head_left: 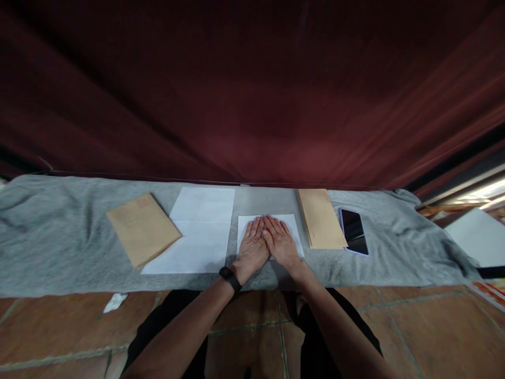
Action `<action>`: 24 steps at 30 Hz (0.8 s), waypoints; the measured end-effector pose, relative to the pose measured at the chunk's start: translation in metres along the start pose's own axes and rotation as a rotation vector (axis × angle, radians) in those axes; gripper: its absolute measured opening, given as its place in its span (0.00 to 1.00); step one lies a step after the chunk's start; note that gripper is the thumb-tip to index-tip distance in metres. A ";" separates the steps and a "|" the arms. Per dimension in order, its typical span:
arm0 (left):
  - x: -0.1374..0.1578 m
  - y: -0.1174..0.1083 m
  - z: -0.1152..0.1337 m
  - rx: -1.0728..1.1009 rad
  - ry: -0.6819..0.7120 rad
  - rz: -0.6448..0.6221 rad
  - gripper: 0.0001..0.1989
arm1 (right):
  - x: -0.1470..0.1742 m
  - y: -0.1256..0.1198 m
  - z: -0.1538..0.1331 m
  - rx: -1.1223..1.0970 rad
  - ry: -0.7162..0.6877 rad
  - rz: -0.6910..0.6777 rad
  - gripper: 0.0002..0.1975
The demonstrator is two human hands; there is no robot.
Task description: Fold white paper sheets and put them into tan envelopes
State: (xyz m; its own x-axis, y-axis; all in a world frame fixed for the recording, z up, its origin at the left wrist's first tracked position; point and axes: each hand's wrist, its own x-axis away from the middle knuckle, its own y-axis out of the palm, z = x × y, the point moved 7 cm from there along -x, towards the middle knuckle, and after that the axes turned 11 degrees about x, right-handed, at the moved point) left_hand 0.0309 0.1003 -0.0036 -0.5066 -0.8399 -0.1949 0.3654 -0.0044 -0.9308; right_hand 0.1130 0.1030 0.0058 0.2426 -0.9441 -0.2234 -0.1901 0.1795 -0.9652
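A folded sheet of white paper [245,222] lies on the grey cloth in front of me, with both hands pressed flat on it. My left hand [253,247] is stretched out, fingers pointing away from me, a black band on its wrist. Beside it, touching and slightly overlapping at the thumbs, my right hand [281,243] is also flat with fingers extended. The hands cover the middle of the paper. Just left lies a larger white sheet [201,231] with a crease across it. To the right is a stack of brown envelopes [321,218].
Another pile of brown envelopes [142,226] overlaps the larger sheet's left side. A smartphone [354,231] in a light purple case touches the right envelopes. Grey cloth [63,231] covers the long surface. Behind it hangs a dark red curtain [252,105]. A crumpled tissue [115,302] lies on the tiled floor.
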 end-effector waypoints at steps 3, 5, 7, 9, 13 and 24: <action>0.000 -0.001 0.001 0.004 -0.002 -0.016 0.31 | 0.001 0.003 -0.001 0.036 0.018 -0.031 0.27; 0.001 -0.003 0.001 0.012 -0.011 -0.024 0.30 | 0.002 0.004 0.001 0.062 0.038 -0.041 0.27; 0.001 -0.004 0.001 0.025 -0.020 -0.031 0.29 | 0.003 0.004 0.004 0.086 0.050 -0.042 0.28; 0.002 -0.005 -0.001 0.037 -0.034 -0.026 0.29 | 0.004 0.004 0.006 0.114 0.053 -0.035 0.28; 0.005 -0.008 -0.006 0.041 -0.070 0.015 0.29 | 0.007 0.004 0.010 0.174 0.050 -0.012 0.27; 0.013 -0.017 -0.018 0.012 -0.189 0.047 0.35 | 0.021 0.004 0.029 0.236 0.136 0.089 0.31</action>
State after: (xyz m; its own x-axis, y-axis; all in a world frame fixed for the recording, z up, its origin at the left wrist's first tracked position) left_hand 0.0041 0.0994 0.0037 -0.3332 -0.9263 -0.1758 0.3957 0.0319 -0.9178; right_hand 0.1445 0.0920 -0.0061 0.1022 -0.9472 -0.3040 0.0255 0.3080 -0.9510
